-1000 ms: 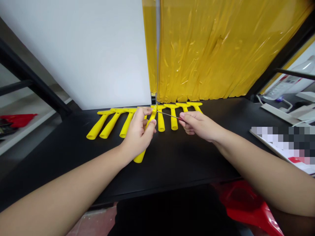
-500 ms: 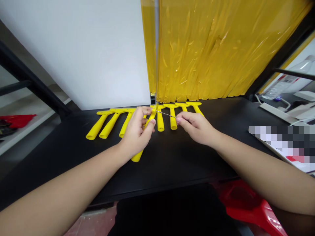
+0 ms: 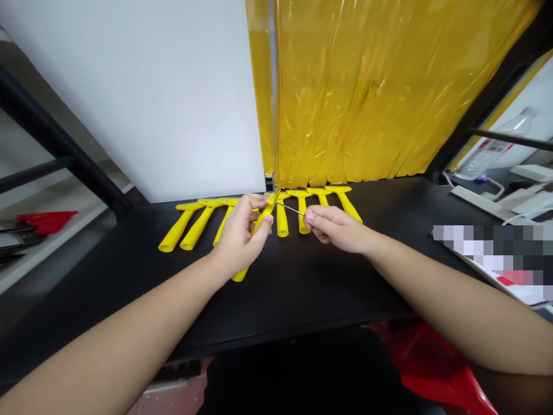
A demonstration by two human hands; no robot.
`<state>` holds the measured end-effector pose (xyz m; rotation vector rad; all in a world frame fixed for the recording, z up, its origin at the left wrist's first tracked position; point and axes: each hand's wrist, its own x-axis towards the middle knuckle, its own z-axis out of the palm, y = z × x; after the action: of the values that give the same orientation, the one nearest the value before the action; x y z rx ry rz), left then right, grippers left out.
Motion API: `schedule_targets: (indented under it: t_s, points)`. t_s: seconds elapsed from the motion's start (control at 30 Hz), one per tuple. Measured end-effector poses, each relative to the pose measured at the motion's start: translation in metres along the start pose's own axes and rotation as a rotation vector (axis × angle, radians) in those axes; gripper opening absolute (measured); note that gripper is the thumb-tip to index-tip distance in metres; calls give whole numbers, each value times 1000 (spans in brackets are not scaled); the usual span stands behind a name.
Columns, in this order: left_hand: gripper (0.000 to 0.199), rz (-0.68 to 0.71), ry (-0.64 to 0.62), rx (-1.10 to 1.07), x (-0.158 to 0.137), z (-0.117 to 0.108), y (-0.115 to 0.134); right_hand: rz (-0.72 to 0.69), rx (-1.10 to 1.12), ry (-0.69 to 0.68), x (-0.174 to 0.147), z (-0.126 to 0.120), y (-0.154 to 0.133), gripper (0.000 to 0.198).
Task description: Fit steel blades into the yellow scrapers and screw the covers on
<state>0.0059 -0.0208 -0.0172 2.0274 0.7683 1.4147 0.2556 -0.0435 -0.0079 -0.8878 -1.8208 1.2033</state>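
My left hand (image 3: 244, 233) is closed around the handle of a yellow scraper (image 3: 240, 274), its narrow head raised and its round handle end pointing down toward me. Between the pinched fingers of my right hand (image 3: 334, 227) is a thin metal rod, like a hex key (image 3: 291, 208). The rod's tip meets the scraper's head; what lies exactly at that contact is too small to make out. Behind my hands, several more yellow scrapers lie in a row, among them one at the left (image 3: 176, 231) and one at the right (image 3: 351, 208). My left hand partly covers the row.
A black tabletop (image 3: 311, 282) carries the row. White board (image 3: 173, 104) and yellow plastic sheeting (image 3: 367, 92) rise along its back edge. To the right are a blurred-out flat item (image 3: 496, 259) and a plastic bottle (image 3: 488, 153). A red stool (image 3: 436, 369) stands below the front edge.
My view has shifted slightly. My right hand and the rod sit a little further left, and the rod still touches the scraper's head. Both hands keep their hold.
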Motion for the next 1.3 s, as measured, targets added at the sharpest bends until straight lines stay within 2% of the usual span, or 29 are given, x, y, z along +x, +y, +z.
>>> schedule_targets:
  t_s: [0.13,0.2,0.27,0.37,0.53,0.63,0.73,0.8,0.9,1.0,1.07,1.13,1.2,1.3]
  points:
    - [21,-52,-51,-38,-3,2,-4,-236,-560,192,-3,2,-3,29]
    - [20,-53,-70,-41,-6,4,-5,-306,-694,272,-6,5,-5,27]
    - [18,-31,-103,-50,-8,6,-5,-333,-735,297,-8,8,-5,26]
    - [18,10,-122,-42,-10,8,-1,-289,-638,264,-10,11,-5,29]
    - [14,59,-124,41,-8,4,6,-115,-296,150,-8,13,-7,47]
    - [16,62,-116,45,-5,3,9,-110,-254,118,-4,12,-8,45]
    - [25,-76,-66,-62,0,3,8,-172,-365,105,-1,8,-5,33]
    - [31,-191,26,-165,6,2,4,-189,-405,95,0,6,-3,26]
    - [27,-356,223,-296,19,-2,0,-155,-328,62,1,6,1,21]
    - [18,-586,337,-487,26,-1,3,-147,-238,19,2,12,3,15]
    - [18,-679,377,-599,25,4,10,-159,-210,6,2,20,1,9]
    - [23,-689,352,-697,20,11,17,-154,-171,-15,1,29,-2,16]
    - [36,-648,289,-787,13,19,25,-148,-105,-48,1,38,-4,27]
    - [50,-590,201,-859,4,27,31,-147,23,-57,1,47,-1,32]
